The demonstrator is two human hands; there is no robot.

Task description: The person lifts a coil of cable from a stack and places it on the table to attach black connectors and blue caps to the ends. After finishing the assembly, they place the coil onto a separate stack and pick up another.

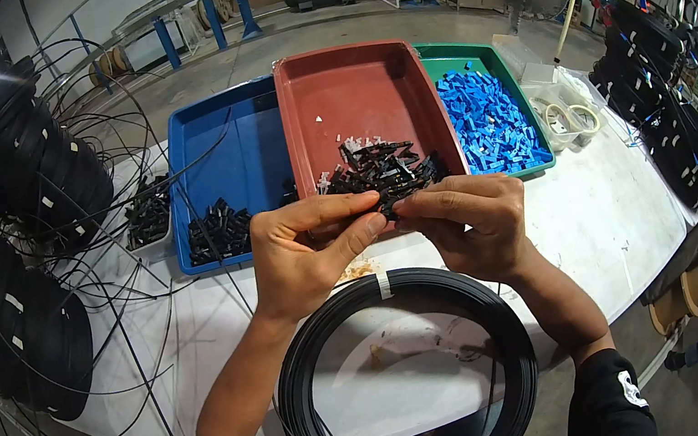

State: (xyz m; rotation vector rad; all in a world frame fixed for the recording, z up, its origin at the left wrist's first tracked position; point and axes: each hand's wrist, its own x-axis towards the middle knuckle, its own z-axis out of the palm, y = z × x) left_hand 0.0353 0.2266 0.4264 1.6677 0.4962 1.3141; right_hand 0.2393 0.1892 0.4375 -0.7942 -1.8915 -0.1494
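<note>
Both my hands are raised in front of the red tray (pixel 353 79), their fingertips almost meeting. My left hand (pixel 303 249) pinches a small black part (pixel 386 205) between thumb and forefinger. The fingers of my right hand (pixel 474 220) close on the same part from the other side and cover much of it, so its exact kind is hidden. Just beyond lie a heap of black connector pieces (pixel 386 164) and some small white pieces (pixel 362 142) in the red tray. Below my hands is a coil of black cable (pixel 292 384), bound with white tape, at the table's near edge.
To the left, a blue tray (pixel 216 139) holds black pieces, beside a small bin of black parts (pixel 149 210). A green tray (pixel 525 110) of blue pieces (pixel 490 125) and tape rolls (pixel 582 119) sit right. Stacked cable coils (pixel 9 312) flank the white table (pixel 608 221); loose cables trail left.
</note>
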